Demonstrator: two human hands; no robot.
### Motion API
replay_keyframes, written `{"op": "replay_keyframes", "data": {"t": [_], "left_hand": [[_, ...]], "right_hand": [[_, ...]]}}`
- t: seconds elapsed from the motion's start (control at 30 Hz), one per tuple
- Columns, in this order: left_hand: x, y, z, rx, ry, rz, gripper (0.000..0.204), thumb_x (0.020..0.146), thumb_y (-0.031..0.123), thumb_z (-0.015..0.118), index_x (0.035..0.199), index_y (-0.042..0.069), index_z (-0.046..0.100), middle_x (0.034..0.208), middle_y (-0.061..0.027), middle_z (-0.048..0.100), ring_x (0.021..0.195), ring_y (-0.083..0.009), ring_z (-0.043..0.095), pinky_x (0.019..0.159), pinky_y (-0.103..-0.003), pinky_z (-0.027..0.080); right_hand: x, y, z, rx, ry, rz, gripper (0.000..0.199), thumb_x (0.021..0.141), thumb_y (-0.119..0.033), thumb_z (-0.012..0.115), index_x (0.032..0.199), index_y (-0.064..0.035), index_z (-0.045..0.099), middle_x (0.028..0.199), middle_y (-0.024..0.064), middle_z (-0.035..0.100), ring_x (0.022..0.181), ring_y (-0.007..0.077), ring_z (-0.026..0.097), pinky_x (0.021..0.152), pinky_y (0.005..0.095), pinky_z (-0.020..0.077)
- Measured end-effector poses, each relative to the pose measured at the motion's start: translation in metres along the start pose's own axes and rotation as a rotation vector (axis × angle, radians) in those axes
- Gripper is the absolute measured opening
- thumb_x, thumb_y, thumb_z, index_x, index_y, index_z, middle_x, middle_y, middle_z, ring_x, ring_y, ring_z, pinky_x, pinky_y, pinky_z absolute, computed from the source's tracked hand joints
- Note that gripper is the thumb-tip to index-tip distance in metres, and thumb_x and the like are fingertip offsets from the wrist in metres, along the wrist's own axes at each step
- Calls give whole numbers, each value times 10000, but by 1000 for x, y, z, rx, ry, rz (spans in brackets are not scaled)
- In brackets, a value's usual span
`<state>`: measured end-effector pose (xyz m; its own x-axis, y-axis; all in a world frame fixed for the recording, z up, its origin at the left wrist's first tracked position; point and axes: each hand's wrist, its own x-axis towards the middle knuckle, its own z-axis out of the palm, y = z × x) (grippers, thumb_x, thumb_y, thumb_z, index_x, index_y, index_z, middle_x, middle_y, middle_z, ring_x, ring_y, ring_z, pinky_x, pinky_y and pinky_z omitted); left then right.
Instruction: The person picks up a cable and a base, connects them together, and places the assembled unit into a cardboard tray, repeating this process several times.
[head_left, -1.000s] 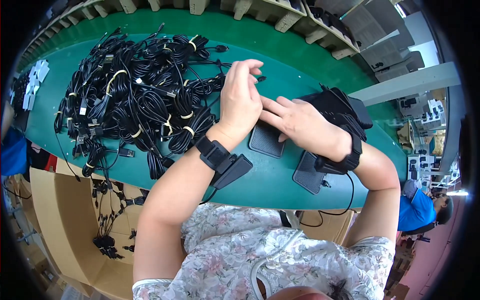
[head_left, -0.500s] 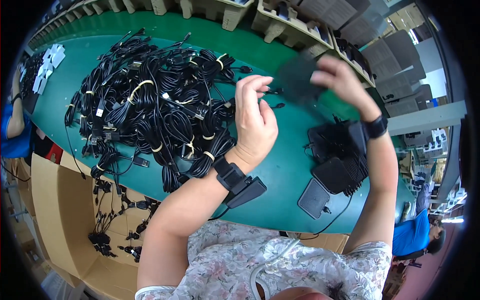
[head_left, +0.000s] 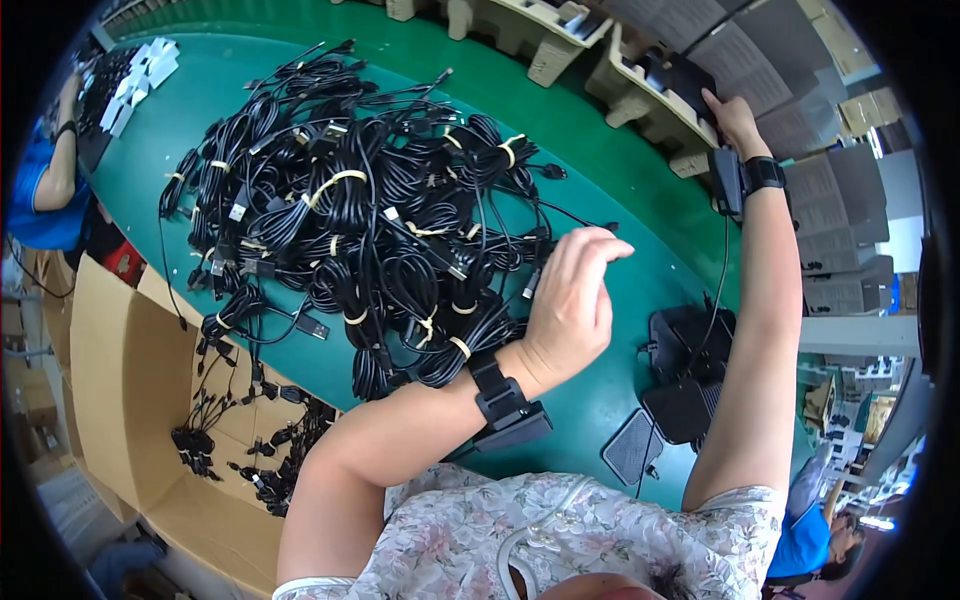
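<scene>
My right hand (head_left: 738, 125) reaches to the far right, fingers closed around the edge of a flat black piece (head_left: 692, 88). That piece is at a moulded pulp tray (head_left: 640, 82); whether it rests on the tray I cannot tell. Nothing is in my left hand (head_left: 575, 310), its fingers loosely bent and the thumb apart, just right of a big heap of bundled black cables (head_left: 350, 230). Pale ties hold the bundles. Flat black pieces (head_left: 690, 345) lie beside my right forearm, with a textured one (head_left: 632, 447) nearer to me.
An open cardboard box (head_left: 125, 370) with more black cables inside stands at the lower left. Pulp trays line the far edge of the green table (head_left: 560, 390). White pieces (head_left: 140, 85) lie far left, near a person in blue (head_left: 50, 190). Another person in blue (head_left: 815, 535) is lower right.
My right hand has carried a dark flat piece from above the table to the pulp tray at the far right. The view has shifted, and my left hand now appears lower and farther right.
</scene>
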<state>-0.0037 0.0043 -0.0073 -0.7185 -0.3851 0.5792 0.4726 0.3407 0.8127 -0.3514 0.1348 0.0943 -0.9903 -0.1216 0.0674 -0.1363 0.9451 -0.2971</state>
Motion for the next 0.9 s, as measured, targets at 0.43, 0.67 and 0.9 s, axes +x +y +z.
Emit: {"op": "replay_keyframes", "data": {"t": [0.43, 0.67, 0.9], "left_hand": [[-9, -4, -4, -63, -279, -96, 240, 691, -80, 470, 874, 58, 540, 850, -98, 523, 823, -308, 524, 738, -385, 450], [12, 15, -14, -43, -91, 207, 243, 725, -85, 474, 875, 64, 596, 869, -96, 574, 830, -301, 554, 732, -355, 469], [18, 5, -17, 383, 55, 197, 323, 841, 117, 559, 1152, 50, 504, 1018, -132, 587, 931, -284, 586, 785, -372, 494]], "right_hand": [[-173, -143, 66, 43, -83, -1470, 333, 744, -195, 691, 1024, -47, 590, 953, 108, 570, 924, 303, 535, 809, 365, 441], [-190, -98, 21, -36, -69, -1195, 289, 725, -143, 692, 966, -30, 580, 958, 111, 556, 892, 307, 519, 771, 376, 439], [-242, -35, -34, 300, -66, -609, 207, 794, -59, 659, 980, -21, 579, 787, 11, 562, 754, 125, 559, 661, 268, 453]]}}
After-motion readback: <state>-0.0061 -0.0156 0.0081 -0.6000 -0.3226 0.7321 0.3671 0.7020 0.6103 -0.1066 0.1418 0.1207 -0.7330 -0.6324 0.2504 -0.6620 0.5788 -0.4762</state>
